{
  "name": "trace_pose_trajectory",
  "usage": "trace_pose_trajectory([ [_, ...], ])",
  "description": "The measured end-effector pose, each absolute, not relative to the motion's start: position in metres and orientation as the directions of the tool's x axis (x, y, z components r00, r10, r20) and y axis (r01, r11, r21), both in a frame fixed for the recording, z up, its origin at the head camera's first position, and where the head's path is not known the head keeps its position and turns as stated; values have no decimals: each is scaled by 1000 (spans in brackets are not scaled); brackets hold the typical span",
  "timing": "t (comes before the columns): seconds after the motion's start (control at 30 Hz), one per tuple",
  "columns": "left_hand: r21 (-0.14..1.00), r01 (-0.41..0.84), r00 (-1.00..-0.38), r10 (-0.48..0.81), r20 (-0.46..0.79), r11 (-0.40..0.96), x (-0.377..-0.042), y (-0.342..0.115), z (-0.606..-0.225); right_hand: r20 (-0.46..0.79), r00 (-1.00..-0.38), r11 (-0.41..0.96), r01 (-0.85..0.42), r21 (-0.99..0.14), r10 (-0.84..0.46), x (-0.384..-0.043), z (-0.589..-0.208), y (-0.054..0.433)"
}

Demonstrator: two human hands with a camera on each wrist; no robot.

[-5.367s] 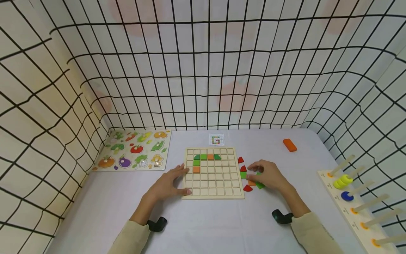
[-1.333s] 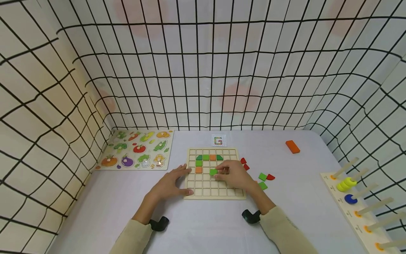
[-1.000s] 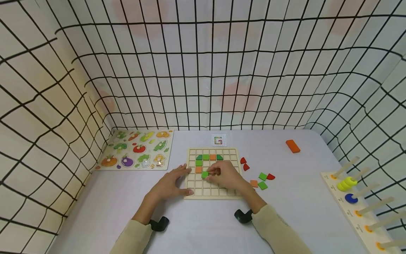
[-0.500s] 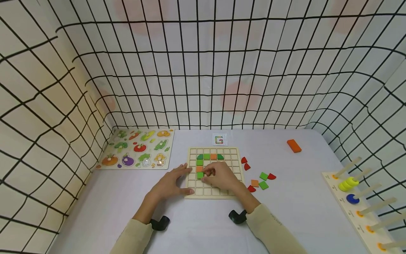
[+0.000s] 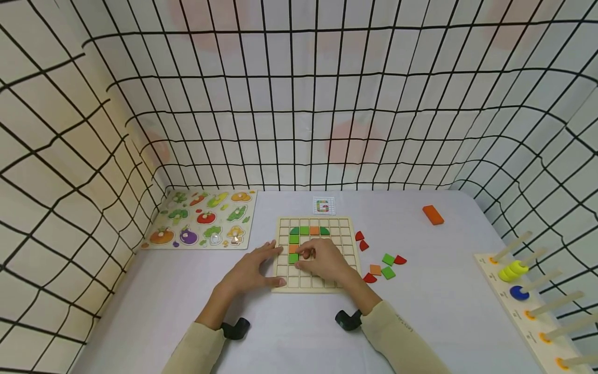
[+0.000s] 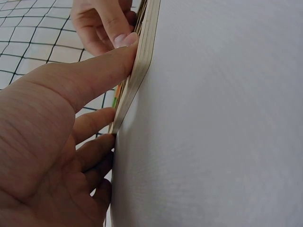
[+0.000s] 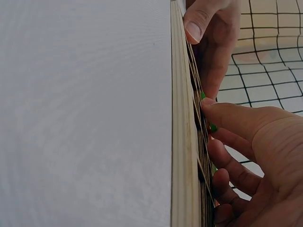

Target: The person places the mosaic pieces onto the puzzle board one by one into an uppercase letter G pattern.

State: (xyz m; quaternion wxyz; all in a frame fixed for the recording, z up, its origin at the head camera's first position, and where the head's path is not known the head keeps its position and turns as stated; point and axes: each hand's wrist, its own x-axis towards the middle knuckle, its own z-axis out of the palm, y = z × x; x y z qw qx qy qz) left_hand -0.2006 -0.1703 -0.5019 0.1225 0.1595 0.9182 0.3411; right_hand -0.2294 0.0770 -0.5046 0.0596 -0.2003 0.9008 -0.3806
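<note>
A wooden grid board [image 5: 299, 282] lies on the white table. My right hand [image 5: 324, 258] is over it, thumb and index finger pinching a green square tile [image 5: 293, 258] at a left-side cell. Directly above that tile is an orange square tile [image 5: 293, 249], then another green one [image 5: 294, 239]. The row on top has a dark green quarter-round piece [image 5: 294, 230], a green square [image 5: 304, 230], an orange square [image 5: 314, 230] and a second dark green quarter-round [image 5: 324, 230]. My left hand [image 5: 254, 267] rests with spread fingers against the board's left edge; its thumb [image 6: 104, 71] touches the rim.
Right of the board lie several red quarter-round pieces [image 5: 399, 259], green squares [image 5: 388, 272] and an orange square [image 5: 375, 269]. A pattern card [image 5: 324, 205] sits behind it. Vegetable puzzle [image 5: 198, 221] at left; orange block [image 5: 433, 215] and peg board [image 5: 523, 311] at right. Black-lined cloth walls surround the table.
My right hand has come from the loose pieces leftward across the board with the green tile, which now lies in the cell below the orange tile. My left hand stays at the edge.
</note>
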Motion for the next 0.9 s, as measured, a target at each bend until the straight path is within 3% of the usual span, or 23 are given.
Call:
trace_pose_trajectory([
  [0.53,651,216,-919,377,-117,728,-203,-170,-504,23,-925,661,-288,-692,-380,-229,-505,78],
  [0.9,660,201,-920,371,-127,724,-201,-169,-503,47,-924,595,-283,-753,-380,-226,-504,96],
])
